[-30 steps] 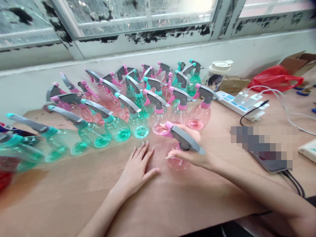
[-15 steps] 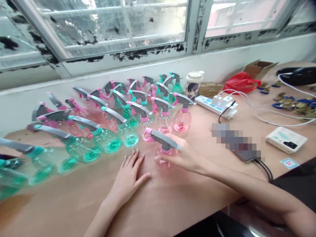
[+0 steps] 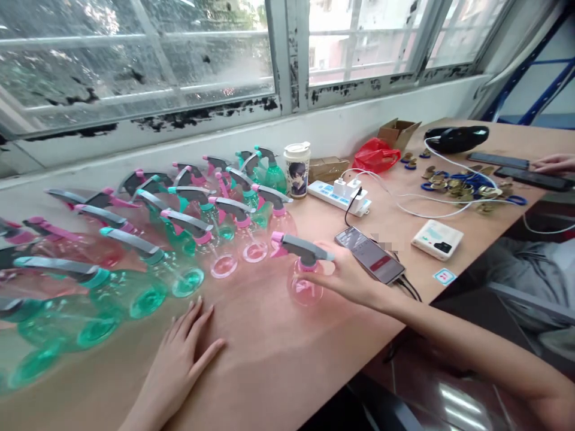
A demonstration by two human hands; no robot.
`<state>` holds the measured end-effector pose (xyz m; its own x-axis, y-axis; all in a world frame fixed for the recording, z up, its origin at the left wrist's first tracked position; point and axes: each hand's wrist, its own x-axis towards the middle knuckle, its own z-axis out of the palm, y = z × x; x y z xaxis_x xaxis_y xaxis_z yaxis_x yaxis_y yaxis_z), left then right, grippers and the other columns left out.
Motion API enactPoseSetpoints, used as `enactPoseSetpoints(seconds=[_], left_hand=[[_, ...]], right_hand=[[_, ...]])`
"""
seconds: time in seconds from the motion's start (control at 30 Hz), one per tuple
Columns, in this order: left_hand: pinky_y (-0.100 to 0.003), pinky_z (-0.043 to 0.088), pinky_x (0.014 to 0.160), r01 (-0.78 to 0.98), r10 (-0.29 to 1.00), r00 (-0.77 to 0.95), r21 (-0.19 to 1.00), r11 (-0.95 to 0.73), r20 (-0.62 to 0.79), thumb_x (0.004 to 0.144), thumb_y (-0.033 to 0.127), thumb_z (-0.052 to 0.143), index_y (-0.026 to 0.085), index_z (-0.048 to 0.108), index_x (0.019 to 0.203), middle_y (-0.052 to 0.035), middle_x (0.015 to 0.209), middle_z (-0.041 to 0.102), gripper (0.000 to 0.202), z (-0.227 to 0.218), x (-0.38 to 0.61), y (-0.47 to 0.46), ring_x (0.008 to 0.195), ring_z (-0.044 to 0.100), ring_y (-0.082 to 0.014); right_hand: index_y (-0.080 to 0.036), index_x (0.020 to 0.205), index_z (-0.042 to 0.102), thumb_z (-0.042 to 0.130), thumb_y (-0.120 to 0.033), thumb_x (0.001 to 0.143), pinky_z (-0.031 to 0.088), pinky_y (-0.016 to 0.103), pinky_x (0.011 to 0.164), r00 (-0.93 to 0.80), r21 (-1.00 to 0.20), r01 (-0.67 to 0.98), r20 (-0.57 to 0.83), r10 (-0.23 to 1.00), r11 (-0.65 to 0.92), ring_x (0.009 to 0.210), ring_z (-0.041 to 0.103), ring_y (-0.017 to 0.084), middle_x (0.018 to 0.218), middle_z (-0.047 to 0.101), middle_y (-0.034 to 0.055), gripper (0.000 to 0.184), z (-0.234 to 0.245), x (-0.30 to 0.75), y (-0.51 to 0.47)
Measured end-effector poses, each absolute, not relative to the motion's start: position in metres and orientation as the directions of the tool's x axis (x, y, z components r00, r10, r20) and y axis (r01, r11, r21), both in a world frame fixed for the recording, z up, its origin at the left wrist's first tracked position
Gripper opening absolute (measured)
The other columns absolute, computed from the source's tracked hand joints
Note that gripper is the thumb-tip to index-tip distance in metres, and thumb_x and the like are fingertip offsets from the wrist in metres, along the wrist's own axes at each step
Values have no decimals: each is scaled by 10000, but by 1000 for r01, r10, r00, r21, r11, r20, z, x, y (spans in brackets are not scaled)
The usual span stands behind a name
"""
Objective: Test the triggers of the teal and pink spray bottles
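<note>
My right hand is wrapped round the body of a pink spray bottle with a grey trigger head, its nozzle pointing left. The bottle is upright, low over or on the table; which of the two I cannot tell. My left hand lies flat on the brown table, fingers spread, holding nothing. Just beyond its fingertips stands a green spray bottle. Several more green and pink spray bottles fill the left side, among them a clear pink one between my hands.
Behind stand a patterned cup and a power strip. Right of my hand lie a phone with cables and a white power bank. Farther off are a red bag, blue-and-brass pieces and another person's hand.
The view has swung right, bringing another person's hand and more table into sight. My right hand still grips the pink bottle, now farther from the bottle rows. My left hand stays flat.
</note>
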<state>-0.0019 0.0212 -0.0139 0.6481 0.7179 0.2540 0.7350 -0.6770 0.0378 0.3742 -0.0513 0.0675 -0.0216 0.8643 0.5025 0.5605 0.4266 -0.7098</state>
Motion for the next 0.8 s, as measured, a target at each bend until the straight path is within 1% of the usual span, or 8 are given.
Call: enactPoseSetpoints(seconds=[0.13, 0.2, 0.3, 0.4, 0.53, 0.63, 0.8], left_hand=[[-590, 314, 1112, 741, 724, 641, 39, -670, 256, 958, 565, 429, 194, 475, 1409, -137, 1532, 401, 586, -15, -2, 23, 1380, 405, -361], [-598, 314, 1109, 743, 725, 639, 40, -669, 256, 961, 553, 432, 194, 468, 1414, -140, 1535, 395, 579, -15, -2, 23, 1374, 413, -363], [-594, 313, 1111, 745, 729, 636, 45, -666, 254, 965, 537, 438, 196, 460, 1422, -137, 1539, 389, 571, -14, -2, 23, 1378, 410, -358], [-580, 319, 1115, 755, 742, 622, 60, -653, 252, 963, 533, 445, 200, 480, 1410, -129, 1534, 400, 558, -13, -2, 21, 1376, 414, -353], [-557, 314, 1126, 768, 762, 601, 88, -634, 241, 958, 529, 457, 227, 488, 1407, -108, 1530, 414, 543, -11, 0, 19, 1374, 421, -343], [-560, 326, 1118, 769, 764, 598, 94, -632, 242, 957, 521, 469, 247, 477, 1413, -103, 1532, 410, 532, -10, 0, 18, 1371, 426, -341], [-566, 332, 1113, 761, 754, 606, 91, -642, 252, 959, 503, 468, 257, 460, 1434, -93, 1542, 395, 535, -10, -1, 17, 1373, 422, -345]], right_hand=[[-201, 885, 668, 713, -436, 831, 503, 317, 761, 95, -693, 617, 536, 839, 373, 821, 660, 201, 883, 699, 31, 245, 56, 409, -38], [-201, 891, 675, 709, -454, 826, 513, 324, 766, 158, -698, 635, 537, 829, 332, 843, 673, 215, 910, 713, 39, 263, 53, 423, -28], [-204, 924, 695, 697, -474, 825, 514, 359, 821, 210, -701, 644, 546, 811, 306, 916, 680, 245, 969, 729, 54, 287, 48, 438, -10], [-200, 963, 715, 687, -498, 823, 503, 393, 861, 241, -706, 647, 547, 802, 287, 963, 678, 271, 998, 739, 70, 330, 44, 447, 10], [-178, 941, 729, 691, -509, 813, 498, 409, 842, 280, -715, 653, 535, 797, 251, 921, 681, 286, 951, 746, 89, 358, 43, 452, 36], [-167, 914, 730, 704, -486, 807, 492, 400, 822, 296, -720, 652, 530, 794, 238, 901, 676, 283, 937, 745, 95, 337, 44, 453, 52], [-168, 909, 728, 724, -453, 794, 479, 394, 836, 307, -728, 644, 527, 793, 235, 916, 664, 276, 963, 743, 96, 307, 43, 452, 68]])
